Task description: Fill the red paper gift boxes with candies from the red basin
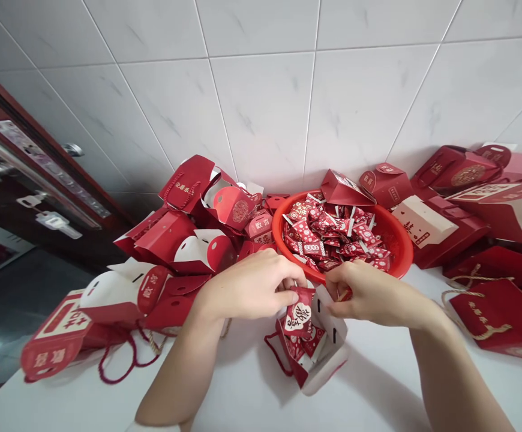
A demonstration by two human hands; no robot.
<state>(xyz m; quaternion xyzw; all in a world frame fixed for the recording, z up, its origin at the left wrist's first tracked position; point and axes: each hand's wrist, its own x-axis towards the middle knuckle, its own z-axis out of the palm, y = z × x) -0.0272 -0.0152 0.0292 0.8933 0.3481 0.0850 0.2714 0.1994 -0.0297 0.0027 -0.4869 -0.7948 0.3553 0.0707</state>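
Observation:
On the white table stands an opened red gift box (335, 354) with white inner flaps and several red wrapped sweets (314, 342) inside. My left hand (254, 285) pinches the top of a red packet (299, 318) with a white patch and dark lettering, held over the box's opening. Closed at the box's far right flap, my right hand (366, 292) shows a small orange-yellow bit between its fingers; what it grips I cannot make out. A dark red cord handle (279, 357) loops from the box's left side.
An orange-red basin (402, 231) full of wrapped sweets stands behind my hands. Red gift boxes crowd the left (162, 237) and right (481, 312), some with cord handles. White wall tiles (261, 108) rise behind. A dark door with keys (56, 222) is at far left.

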